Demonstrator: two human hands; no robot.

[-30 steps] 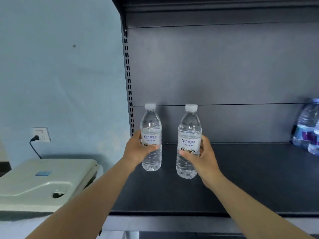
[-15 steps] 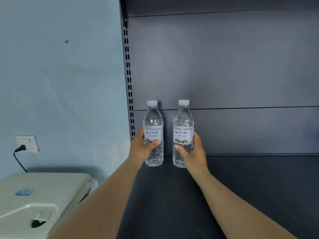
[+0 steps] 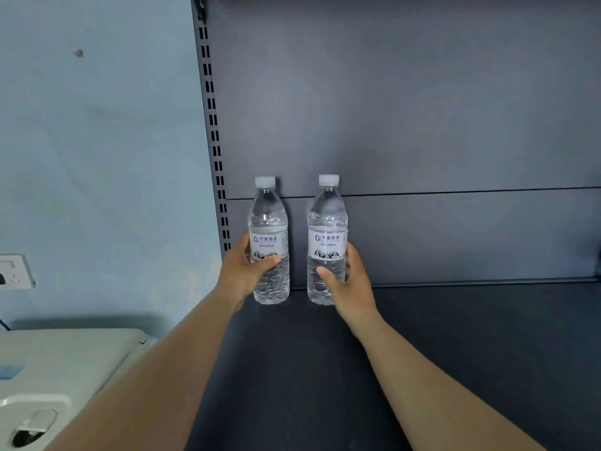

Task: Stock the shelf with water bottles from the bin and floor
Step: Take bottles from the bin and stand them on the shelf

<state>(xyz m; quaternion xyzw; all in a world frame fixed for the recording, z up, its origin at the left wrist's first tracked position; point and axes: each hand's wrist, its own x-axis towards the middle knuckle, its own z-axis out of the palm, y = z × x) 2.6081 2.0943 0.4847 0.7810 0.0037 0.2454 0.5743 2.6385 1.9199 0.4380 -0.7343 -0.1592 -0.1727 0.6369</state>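
Two clear plastic water bottles stand upright at the back left corner of the dark grey shelf (image 3: 455,336), close against its back panel. The left bottle (image 3: 268,242) sits just beside the shelf's left edge; the right bottle (image 3: 327,242) stands near it with a clear gap between them, not touching. Each has a white screw cap, ribbed clear walls filled with water, and a white label printed with blue characters above a dark mountain outline, facing forward. Both bases appear to rest on the shelf surface. The left hand (image 3: 245,271) wraps the left bottle's lower half; the right hand (image 3: 349,281) wraps the right bottle's.
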